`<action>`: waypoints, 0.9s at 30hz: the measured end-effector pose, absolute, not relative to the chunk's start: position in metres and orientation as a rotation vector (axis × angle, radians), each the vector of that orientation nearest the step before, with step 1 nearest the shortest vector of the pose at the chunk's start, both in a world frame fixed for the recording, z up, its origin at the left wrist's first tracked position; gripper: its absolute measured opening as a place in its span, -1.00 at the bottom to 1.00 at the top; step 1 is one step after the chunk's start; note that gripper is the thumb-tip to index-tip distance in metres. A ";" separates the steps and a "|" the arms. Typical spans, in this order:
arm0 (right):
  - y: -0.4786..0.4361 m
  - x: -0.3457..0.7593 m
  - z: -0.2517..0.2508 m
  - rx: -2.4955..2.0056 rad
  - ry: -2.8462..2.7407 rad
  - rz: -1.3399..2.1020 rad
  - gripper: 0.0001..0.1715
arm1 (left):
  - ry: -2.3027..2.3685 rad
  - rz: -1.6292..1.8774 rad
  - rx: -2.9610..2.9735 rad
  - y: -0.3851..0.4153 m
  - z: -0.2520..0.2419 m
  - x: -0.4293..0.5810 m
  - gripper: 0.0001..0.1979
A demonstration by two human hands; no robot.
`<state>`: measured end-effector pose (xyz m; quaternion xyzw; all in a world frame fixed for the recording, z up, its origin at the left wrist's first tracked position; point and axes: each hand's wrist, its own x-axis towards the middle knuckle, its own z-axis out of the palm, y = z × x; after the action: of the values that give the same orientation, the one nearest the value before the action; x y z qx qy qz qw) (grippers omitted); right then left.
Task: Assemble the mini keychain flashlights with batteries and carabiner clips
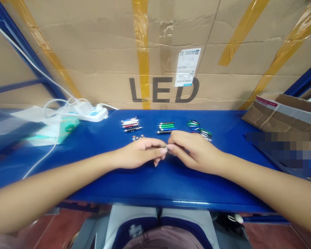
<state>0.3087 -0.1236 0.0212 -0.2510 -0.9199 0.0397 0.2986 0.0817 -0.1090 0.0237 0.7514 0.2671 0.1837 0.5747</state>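
Note:
My left hand [141,152] and my right hand [197,149] meet over the front middle of the blue table [160,186]. Thumb and fingers of both are pinched around one tiny greenish piece [166,148], mostly covered by the fingertips, so its kind does not show. Just beyond the left hand lie several small round discs [137,138], like button cells. Behind them is a row of slim metallic tubes [131,125] in silver, red and black. Green, blue and black tubes [167,127] lie past the fingertips. Green carabiner-like clips [193,123] and small silver-tipped pieces [205,134] sit beyond my right hand.
A big cardboard box marked LED [106,52] walls off the back. At left are a white power strip [93,114] with cables and a green-white packet [59,131]. An opened cardboard carton [280,116] stands at right.

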 end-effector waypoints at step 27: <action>-0.123 0.308 0.016 -0.288 -2.446 0.095 -0.73 | 0.470 0.276 1.289 -0.117 0.025 0.081 -0.66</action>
<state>0.3078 -0.1234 0.0162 -0.1103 -0.9361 0.0363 0.3321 0.0807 -0.1169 0.0246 0.5930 0.2164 0.1268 0.7651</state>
